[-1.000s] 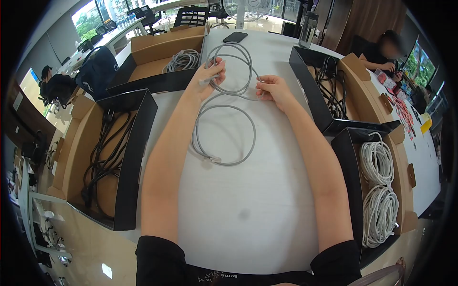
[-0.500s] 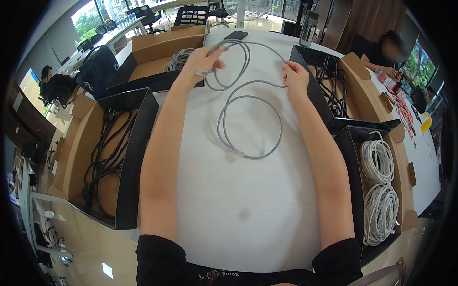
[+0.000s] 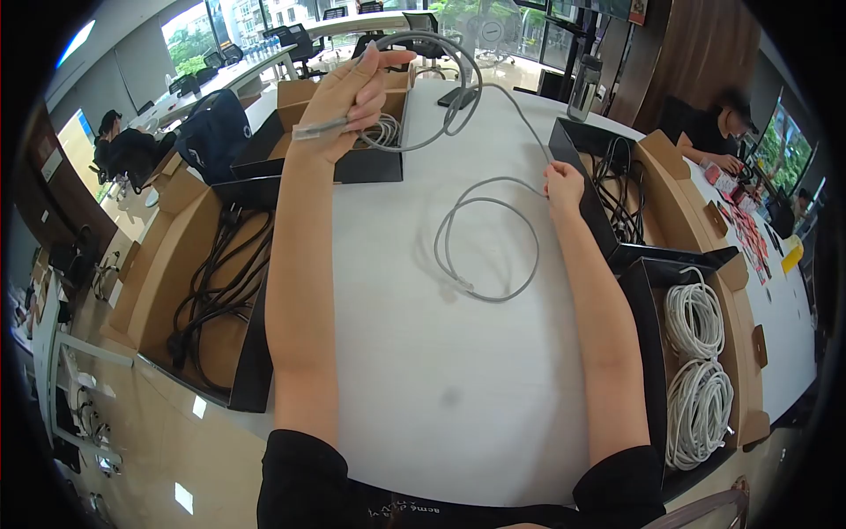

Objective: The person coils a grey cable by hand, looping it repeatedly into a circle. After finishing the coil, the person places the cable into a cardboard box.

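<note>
A grey network cable (image 3: 537, 256) runs between my hands, part of it looped on the white table (image 3: 441, 379). My left hand (image 3: 352, 93) is raised at the far left side, closed on several loops of the cable, with a clear plug end by its wrist. To the right, my right hand (image 3: 564, 185) pinches the strand that leads from those loops down to the table. A loose loop rests on the tabletop below and left of my right hand, with a pale connector at its lower edge.
Open boxes hold black power cords (image 3: 211, 291) at left, more black cables (image 3: 617, 194) at far right, and coiled white cables (image 3: 696, 406) at near right. Another box (image 3: 370, 167) with a grey coil stands behind my left hand. A phone (image 3: 456, 97) and bottle (image 3: 583, 88) stand farther back; a person (image 3: 718, 141) sits at right.
My left hand has risen and moved left with the cable loops. My right hand sits slightly lower and farther right, and the loop on the table has shrunk and shifted right.
</note>
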